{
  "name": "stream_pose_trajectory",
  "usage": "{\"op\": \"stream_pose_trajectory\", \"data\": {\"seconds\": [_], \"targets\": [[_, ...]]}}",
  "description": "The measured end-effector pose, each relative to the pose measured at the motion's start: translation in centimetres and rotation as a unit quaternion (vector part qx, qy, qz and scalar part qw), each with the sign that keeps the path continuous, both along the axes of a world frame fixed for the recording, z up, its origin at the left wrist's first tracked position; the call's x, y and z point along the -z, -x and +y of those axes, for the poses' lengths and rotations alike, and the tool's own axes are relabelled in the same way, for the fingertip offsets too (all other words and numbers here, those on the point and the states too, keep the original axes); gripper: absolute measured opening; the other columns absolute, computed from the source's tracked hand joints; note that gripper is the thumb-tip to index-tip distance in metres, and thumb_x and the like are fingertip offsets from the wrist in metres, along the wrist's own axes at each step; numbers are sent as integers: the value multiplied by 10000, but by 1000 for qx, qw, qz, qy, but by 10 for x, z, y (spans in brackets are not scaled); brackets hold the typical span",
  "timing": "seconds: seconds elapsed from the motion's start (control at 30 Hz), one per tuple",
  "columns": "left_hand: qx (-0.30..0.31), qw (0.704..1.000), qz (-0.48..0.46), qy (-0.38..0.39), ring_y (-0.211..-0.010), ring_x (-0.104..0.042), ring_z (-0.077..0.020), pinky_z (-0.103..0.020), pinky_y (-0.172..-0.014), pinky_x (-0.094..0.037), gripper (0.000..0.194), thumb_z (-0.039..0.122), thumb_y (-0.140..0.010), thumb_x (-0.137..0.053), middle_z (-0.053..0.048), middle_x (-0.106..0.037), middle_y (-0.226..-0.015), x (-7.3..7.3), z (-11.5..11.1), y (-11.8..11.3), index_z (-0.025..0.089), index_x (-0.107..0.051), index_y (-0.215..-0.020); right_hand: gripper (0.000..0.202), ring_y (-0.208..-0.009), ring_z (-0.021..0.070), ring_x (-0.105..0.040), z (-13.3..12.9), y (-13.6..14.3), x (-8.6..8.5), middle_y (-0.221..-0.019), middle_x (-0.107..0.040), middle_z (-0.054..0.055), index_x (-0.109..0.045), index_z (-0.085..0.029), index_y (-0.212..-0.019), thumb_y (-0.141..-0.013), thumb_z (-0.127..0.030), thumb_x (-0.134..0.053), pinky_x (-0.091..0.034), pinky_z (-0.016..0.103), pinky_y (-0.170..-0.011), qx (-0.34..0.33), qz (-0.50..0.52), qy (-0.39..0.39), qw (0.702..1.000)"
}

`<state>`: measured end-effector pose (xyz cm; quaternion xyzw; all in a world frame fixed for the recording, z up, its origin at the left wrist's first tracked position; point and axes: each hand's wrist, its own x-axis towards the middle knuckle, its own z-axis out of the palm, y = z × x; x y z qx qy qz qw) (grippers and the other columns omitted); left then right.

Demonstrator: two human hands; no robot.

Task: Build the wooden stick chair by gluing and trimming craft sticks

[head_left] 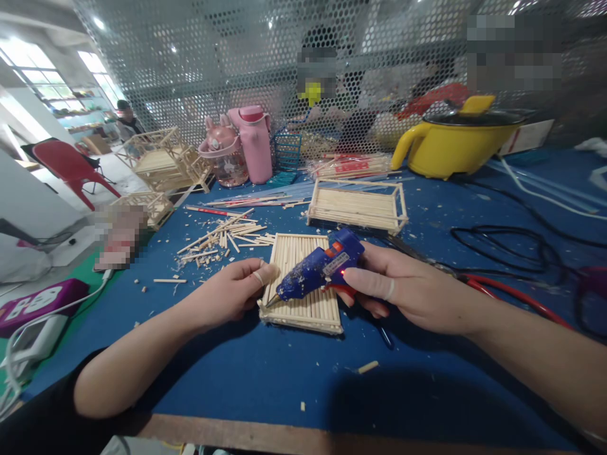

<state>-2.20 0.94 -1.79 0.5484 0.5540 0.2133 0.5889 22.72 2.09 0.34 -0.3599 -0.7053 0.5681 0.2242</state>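
Note:
My right hand (379,278) is wrapped round a blue hot glue gun (313,268) with an orange switch and a small red light. Its nozzle points down to the left and meets the near left corner of a flat panel of wooden sticks (303,309). By its left edge, my left hand (246,284) grips the panel between thumb and fingers. Both thumbs have pale coverings. Just beyond stands a small stick frame with a slatted base and low rails (355,205). Left of that lies a pile of loose sticks (227,237).
A yellow electric pot (455,148) stands at the back right, black cables (512,249) in front. A pink bottle (255,145) and a clear bunny cup (227,158) stand at the back left near stick models (165,161). Red-handled pliers (512,297) lie beside my right forearm.

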Motion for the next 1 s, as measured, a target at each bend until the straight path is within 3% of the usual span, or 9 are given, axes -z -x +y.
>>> {"op": "stream_pose_trajectory", "data": {"seconds": [0.8,1.0], "targets": [[1,1000,-11,-8,-443,-249,-49,-161,-363,-209,414,614,-814,-474,68,-346,-590,2,-1,2,200,-459,-803,307,-505,52,-410,0,-3,-2,-741,-549,-12,-521,-182,-936,-883,-483,-498,-360,182,-451,-5,-9,-14,1000],[-9,1000,-23,-11,-442,-277,-47,-150,-357,-237,410,608,-800,-504,69,-342,-596,3,-1,3,199,-474,-807,279,-472,52,-450,4,-10,-7,-724,-582,-3,-543,-179,-875,-860,-458,-542,-344,183,-414,-3,59,-8,998]]}}
